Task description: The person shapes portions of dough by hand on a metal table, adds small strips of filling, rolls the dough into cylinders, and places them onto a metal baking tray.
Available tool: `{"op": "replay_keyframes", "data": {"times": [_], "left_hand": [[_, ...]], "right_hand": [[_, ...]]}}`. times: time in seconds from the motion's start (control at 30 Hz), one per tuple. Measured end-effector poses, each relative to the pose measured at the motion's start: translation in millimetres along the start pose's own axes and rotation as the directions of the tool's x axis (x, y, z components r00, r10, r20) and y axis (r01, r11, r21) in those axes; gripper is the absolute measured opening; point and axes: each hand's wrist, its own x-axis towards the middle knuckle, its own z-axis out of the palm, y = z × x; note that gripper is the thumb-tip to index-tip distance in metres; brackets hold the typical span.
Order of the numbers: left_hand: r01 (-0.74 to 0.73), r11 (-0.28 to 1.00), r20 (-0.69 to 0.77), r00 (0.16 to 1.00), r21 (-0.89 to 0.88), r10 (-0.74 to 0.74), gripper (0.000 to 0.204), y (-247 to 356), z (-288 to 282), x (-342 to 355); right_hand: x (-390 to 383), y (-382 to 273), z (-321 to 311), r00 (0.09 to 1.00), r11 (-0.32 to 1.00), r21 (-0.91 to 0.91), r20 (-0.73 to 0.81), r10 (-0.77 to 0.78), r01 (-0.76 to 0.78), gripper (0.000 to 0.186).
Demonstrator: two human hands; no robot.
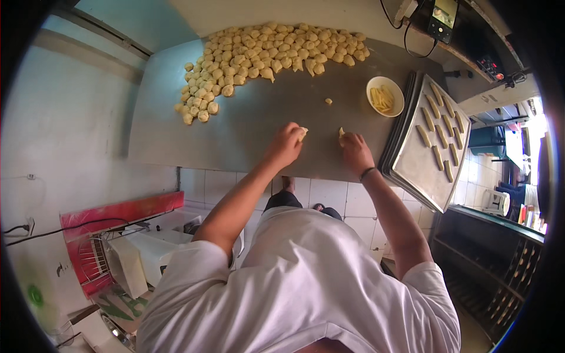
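Note:
Over the steel table [235, 153] my left hand [289, 143] pinches a pale piece of dough [302, 134]. To its right, my right hand [354, 152] grips another pale dough piece [341, 133], which pokes up from my fingers. A small loose dough bit [329, 101] lies beyond my hands. A white bowl [397, 107] holds yellow strips [381, 99]. Several dough balls [247, 59] cover the far part of the table. On the right, a metal tray [415, 162], atop a stack of trays, carries rows of long dough sticks [442, 137].
A shelf [471, 50] with a small screened device [441, 17], cables and a control panel runs along the upper right. A dark rack [477, 259] stands at lower right. White machines [141, 259] and a red board [88, 223] sit at lower left beside the wall.

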Motion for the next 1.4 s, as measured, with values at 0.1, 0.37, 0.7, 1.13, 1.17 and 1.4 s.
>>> {"op": "replay_keyframes", "data": {"times": [0.1, 0.37, 0.7, 1.13, 1.17, 1.4], "left_hand": [[0.052, 0.996, 0.042, 0.998, -0.067, -0.049, 0.022, 6, 5, 37], [-0.068, 0.987, 0.100, 0.993, 0.145, 0.054, 0.012, 13, 40, 20], [0.148, 0.939, 0.366, 0.893, 0.311, -0.263, 0.067, 22, 35, 25], [0.078, 0.903, 0.273, 0.939, 0.423, -0.209, 0.074, 20, 24, -38], [-0.023, 0.857, 0.159, 0.985, 0.514, -0.069, 0.072, 12, 24, -52], [-0.030, 0.889, 0.338, 0.930, 0.457, -0.142, 0.077, 47, 32, -53]], "right_hand": [[43, -12, -38, 0.906, 0.950, 0.029, 0.309, 0.288, -0.312, 0.024], [-15, 16, 16, 0.928, 0.952, -0.171, 0.237, 0.289, -0.253, 0.018], [-5, -34, -32, 0.904, 0.959, -0.243, 0.362, 0.229, -0.146, 0.072], [-44, -46, 2, 0.956, 0.963, -0.266, 0.268, 0.122, -0.049, 0.084], [-23, -51, -8, 0.957, 0.965, -0.262, 0.270, 0.104, -0.031, 0.084], [-56, -39, -8, 0.963, 0.956, -0.287, 0.240, 0.125, -0.053, 0.083]]}}
